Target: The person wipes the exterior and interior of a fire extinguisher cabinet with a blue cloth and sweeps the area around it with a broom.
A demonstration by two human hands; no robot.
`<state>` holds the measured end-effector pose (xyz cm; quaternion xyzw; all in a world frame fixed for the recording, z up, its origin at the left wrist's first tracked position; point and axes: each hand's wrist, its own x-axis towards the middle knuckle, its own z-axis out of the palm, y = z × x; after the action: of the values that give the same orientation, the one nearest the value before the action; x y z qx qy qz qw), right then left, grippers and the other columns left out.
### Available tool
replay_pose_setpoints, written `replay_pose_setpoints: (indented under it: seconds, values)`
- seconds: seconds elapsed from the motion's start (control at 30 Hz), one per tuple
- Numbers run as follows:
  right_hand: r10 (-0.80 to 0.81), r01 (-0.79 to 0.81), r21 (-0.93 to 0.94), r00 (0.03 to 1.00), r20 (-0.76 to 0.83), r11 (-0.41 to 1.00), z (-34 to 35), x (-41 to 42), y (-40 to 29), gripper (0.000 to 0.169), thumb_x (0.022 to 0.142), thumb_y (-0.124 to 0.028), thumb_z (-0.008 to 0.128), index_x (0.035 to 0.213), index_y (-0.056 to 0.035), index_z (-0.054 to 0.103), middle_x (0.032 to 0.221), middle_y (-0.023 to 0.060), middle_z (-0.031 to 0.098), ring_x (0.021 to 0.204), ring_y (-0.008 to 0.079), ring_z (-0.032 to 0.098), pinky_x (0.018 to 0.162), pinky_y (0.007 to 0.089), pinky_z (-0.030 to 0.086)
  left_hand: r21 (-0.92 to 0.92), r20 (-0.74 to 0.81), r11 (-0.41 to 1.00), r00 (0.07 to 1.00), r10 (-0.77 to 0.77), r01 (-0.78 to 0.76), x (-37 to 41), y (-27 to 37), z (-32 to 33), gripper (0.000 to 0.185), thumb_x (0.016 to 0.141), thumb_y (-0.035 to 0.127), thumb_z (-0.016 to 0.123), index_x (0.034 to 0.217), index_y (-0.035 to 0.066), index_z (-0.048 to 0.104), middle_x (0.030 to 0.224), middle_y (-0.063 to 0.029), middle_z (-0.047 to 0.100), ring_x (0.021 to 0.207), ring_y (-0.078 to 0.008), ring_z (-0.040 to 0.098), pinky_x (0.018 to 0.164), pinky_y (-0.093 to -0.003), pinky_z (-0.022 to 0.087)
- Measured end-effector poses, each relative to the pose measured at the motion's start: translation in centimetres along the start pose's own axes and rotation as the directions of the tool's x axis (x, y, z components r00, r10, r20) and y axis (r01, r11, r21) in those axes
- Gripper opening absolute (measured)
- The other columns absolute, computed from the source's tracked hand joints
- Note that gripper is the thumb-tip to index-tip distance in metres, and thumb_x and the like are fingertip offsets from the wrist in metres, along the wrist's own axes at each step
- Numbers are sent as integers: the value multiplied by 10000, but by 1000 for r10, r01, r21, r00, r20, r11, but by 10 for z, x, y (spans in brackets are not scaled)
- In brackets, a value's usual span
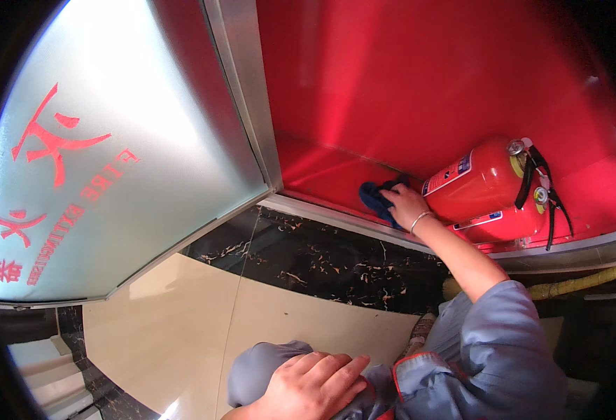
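Observation:
My right hand [409,206], with a bracelet at its wrist, grips a dark blue cloth [375,199]. The cloth lies against the red floor of a fire extinguisher cabinet [334,168], close to its front edge. Just right of the hand, two red fire extinguishers rest inside; the larger-looking one [478,178] is partly in front of the other [518,226]. Both have black levers and round gauges. Down by my lap, my left hand [316,380] rests palm down near my bent knee [258,367] and holds nothing.
The cabinet's frosted glass door [145,199], in a metal frame, stands swung out on the left and bears red writing. Black marble [313,257] borders the beige tiled floor [182,325] below. A yellow hose-like tube [576,283] runs beneath the cabinet at right.

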<state>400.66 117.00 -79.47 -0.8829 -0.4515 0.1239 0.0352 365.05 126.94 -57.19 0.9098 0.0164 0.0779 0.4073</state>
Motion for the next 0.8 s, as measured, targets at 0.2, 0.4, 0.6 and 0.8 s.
replay_pose_setpoints:
  seconds: [0.2, 0.4, 0.6, 0.8]
  values:
    - [-128, 163, 106, 951, -281, 981, 31, 54, -70, 343, 733, -115, 564, 1053, -201, 656, 1126, 86, 575, 1038, 305, 524, 888, 402, 444, 12, -30, 999, 999, 45, -45, -3, 6, 7, 319, 761, 170, 662, 1049, 49, 596, 870, -80, 606, 773, -230, 588, 688, -330, 480]
    - [226, -164, 167, 841, -492, 972, 15, 56, -25, 331, 718, -122, 602, 1039, -185, 647, 1110, 96, 556, 990, 325, 533, 833, 418, 470, 77, -14, 997, 1000, 17, -16, -13, 6, 0, 337, 753, 161, 666, 1064, 52, 591, 905, -84, 607, 813, -234, 588, 713, -337, 480]
    - [208, -192, 81, 888, -410, 978, 47, 100, -79, 394, 822, -185, 441, 1200, -218, 543, 1211, 83, 497, 1076, 313, 474, 867, 496, 399, 45, 77, 999, 997, -6, 2, -5, 9, 3, 340, 751, 179, 672, 1065, 66, 604, 908, -79, 616, 801, -230, 599, 708, -335, 489]
    - [-52, 75, 97, 975, -216, 993, 34, 137, -118, 362, 891, -284, 420, 1234, -226, 522, 1331, 69, 459, 1215, 285, 419, 993, 431, 348, 96, 41, 995, 999, -25, 21, -7, 7, 6, 340, 745, 162, 671, 1062, 61, 597, 928, -86, 606, 837, -240, 587, 736, -340, 474]
